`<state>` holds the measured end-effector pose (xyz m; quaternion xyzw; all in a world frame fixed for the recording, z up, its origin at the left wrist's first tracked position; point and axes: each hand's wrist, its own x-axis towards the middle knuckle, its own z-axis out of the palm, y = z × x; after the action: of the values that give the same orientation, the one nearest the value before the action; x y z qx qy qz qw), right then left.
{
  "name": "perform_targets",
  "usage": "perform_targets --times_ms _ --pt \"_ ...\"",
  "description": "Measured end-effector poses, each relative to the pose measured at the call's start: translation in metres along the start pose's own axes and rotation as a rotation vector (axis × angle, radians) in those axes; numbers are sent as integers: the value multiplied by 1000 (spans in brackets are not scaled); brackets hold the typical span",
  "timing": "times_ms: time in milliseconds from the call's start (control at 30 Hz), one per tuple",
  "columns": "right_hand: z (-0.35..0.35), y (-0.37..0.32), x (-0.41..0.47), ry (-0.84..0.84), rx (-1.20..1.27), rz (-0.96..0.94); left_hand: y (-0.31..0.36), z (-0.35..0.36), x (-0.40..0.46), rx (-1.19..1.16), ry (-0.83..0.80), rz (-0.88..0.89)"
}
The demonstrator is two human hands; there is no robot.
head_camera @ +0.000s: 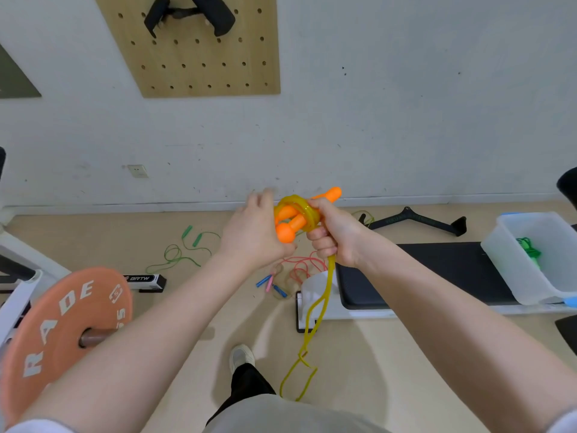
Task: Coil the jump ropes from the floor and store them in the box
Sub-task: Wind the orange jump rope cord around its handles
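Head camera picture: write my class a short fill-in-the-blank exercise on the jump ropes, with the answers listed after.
1. The handles of the rope being coiled are ____ in colour.
2. The right hand grips the ____ cord, which hangs down in loops.
3. The rope already in the white box is ____.
4. The green rope beside the weight plate lies on the ____.

Answers: orange; yellow; green; floor

Looks like a small home gym: weight plate (65, 335) on a barbell, black bench (437, 273), cable bar (415, 220), wall pegboard (193, 48).
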<state>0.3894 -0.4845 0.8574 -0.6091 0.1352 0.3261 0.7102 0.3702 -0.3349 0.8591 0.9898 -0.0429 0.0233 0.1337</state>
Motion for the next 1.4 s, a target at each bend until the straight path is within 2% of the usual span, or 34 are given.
perform_targets --times_ms 133,300,367,433,533,600,700,800,867,933,1000,1033,1100,1200,1333,1400 --pt "5 3 1 -16 -148 -46 -13 1 6 49 -140 -42" --pt "14 15 4 -12 -301 -103 -12 -2 16 85 -80 -99" --pt "18 27 3 2 -601 -188 -17 -10 23 120 -85 -167" --pt "22 33 2 -35 -1017 -284 -25 -10 26 251 -116 -187" --pt "31 17 -5 -23 -1521 -392 -27 0 22 459 -200 -106" --pt "28 1 -9 15 -1678 -501 -23 1 20 534 -220 -58" --pt "16 -22 -17 32 -1788 -617 -15 -6 19 598 -225 9" --pt "11 -43 -25 4 -1858 -709 1 -6 8 644 -260 153" --pt "7 -55 -27 -35 -1819 -733 13 -8 -2 631 -267 278" --pt "-1 -60 -26 -131 -1670 -689 20 -13 -7 568 -248 408" --pt "-12 -61 -22 -215 -1396 -632 18 -19 -6 532 -84 629" --pt "-18 -59 -20 -243 -1256 -600 16 -24 -6 521 -27 674" --pt "-28 -51 -14 -305 -993 -519 8 -26 -6 432 62 681" --pt "-36 -34 0 -303 -668 -465 3 -29 -6 231 32 591" --pt "-33 -15 11 -240 -384 -446 0 -27 -5 -6 80 493" --pt "-32 -4 15 -236 -360 -441 1 -25 -7 -83 53 421"
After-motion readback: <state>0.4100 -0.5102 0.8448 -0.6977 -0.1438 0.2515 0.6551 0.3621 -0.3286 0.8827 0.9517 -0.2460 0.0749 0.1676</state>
